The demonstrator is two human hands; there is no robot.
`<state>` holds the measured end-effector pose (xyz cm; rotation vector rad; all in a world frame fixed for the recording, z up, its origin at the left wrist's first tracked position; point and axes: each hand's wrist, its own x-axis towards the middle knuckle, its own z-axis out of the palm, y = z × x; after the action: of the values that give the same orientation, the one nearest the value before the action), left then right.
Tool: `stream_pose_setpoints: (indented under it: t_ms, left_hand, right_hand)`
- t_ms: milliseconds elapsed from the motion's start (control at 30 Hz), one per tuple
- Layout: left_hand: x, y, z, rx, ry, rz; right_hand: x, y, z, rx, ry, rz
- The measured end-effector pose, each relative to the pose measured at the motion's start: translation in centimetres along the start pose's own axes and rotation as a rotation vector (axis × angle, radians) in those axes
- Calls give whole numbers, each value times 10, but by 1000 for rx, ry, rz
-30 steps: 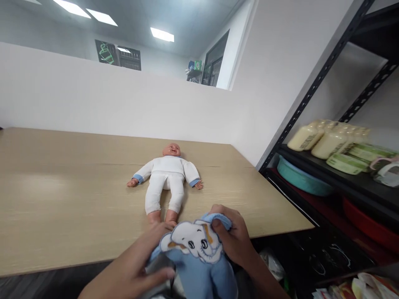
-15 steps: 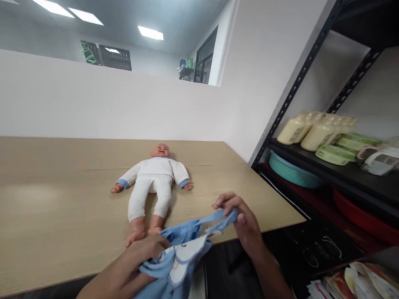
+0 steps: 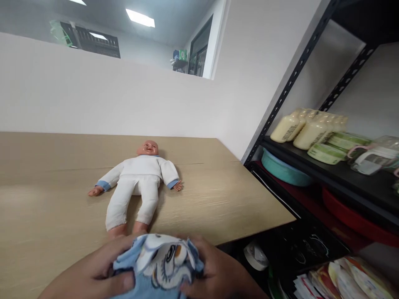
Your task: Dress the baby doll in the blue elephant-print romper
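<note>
A baby doll (image 3: 134, 182) in a white suit with blue cuffs lies face up on the wooden table (image 3: 218, 199), feet toward me. Both my hands hold a bunched light-blue garment with a white elephant patch (image 3: 158, 261) at the bottom of the view, just in front of the doll's feet. My left hand (image 3: 90, 272) grips its left side with fingers curled. On the garment's right side my right hand (image 3: 215, 274) is closed too.
A black metal shelf unit (image 3: 311, 50) stands at the right with cream bottles (image 3: 299, 126), green lidded tubs (image 3: 336, 149), a teal basin (image 3: 285, 170) and a red basin (image 3: 358, 216). Packets (image 3: 339, 282) lie at lower right. A white partition wall backs the table.
The garment, stretched out between my hands half a second ago, is now bunched together, and my right hand has come in close to the left. The view has shifted right.
</note>
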<state>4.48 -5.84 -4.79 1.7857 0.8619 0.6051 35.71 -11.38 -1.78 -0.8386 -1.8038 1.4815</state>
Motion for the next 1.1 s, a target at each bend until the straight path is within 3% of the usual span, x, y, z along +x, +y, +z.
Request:
stream_pose_setpoints:
  t_ms: [100, 133, 200, 300, 400, 533, 667, 733, 800, 900, 967, 1100]
  left_hand:
    - [-2, 5, -8, -116, -219, -20]
    - [-3, 6, -10, -125, -238, -26]
    - [-7, 3, -11, -74, -171, -33]
    - [-15, -10, -9, -31, 35, -77]
    - [-21, -23, -7, -114, 125, -150]
    - [-26, -26, -15, -212, 97, -129]
    - [-31, -24, -30, -384, -39, 1]
    - [-31, -27, -35, -420, -68, 16]
    - [-29, -33, -34, -417, -5, -32]
    - [-25, -42, -26, -445, 220, -206]
    - [-21, -46, -19, -567, 301, -293]
    - [-17, -47, -7, -896, 318, -359]
  right_hand:
    - [7, -6, 3, -13, 161, 40]
    - [11, -6, 3, -24, 160, 62]
    - [25, -6, 6, -26, 62, 71]
    - [49, -6, 14, -56, -140, 101]
    - [69, -7, 26, -147, -176, 169]
    - [86, -2, 41, -76, -121, 74]
    - [95, 14, 43, -17, 118, 218]
    - [100, 18, 40, -10, 84, 231]
    - [106, 17, 37, 25, -82, 195]
    - [115, 16, 33, 147, -242, 192]
    - [120, 20, 34, 215, -196, 182]
    - [126, 39, 46, 421, 34, 168]
